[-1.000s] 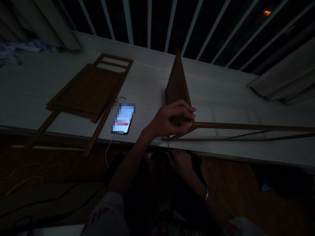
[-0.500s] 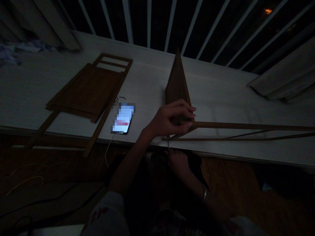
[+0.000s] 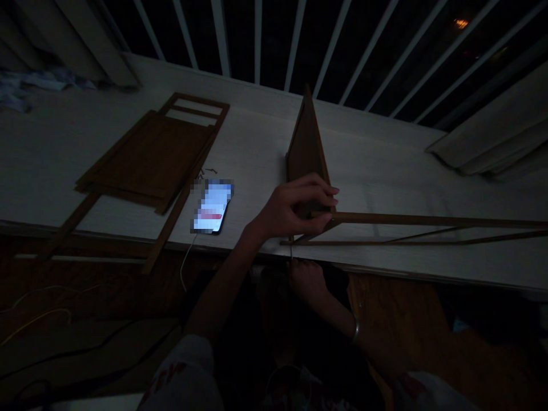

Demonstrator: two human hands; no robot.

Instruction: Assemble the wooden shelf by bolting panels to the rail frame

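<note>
A wooden panel point(image 3: 306, 140) stands on edge on the white ledge, joined at its near end to a wooden frame point(image 3: 428, 219) with long thin bars reaching right. My left hand point(image 3: 291, 210) is closed around the corner where panel and frame meet, thumb below and fingers above. Below it, my right hand point(image 3: 307, 279) is a fist around a screwdriver whose thin shaft point(image 3: 291, 251) points up at the end of the lower bar. The fist hides its handle, and the dark blurs where the tip touches.
A flat folded wooden chair point(image 3: 145, 151) lies at the left, its legs overhanging the ledge point(image 3: 252, 148). Beside it are several small screws point(image 3: 210, 170) and a lit phone point(image 3: 213, 208) with a cable. White bars point(image 3: 258, 43) and curtains point(image 3: 483, 131) border the back.
The whole view has shifted slightly left. Both hands keep their grip in nearly the same place, and the panel and frame stay put.
</note>
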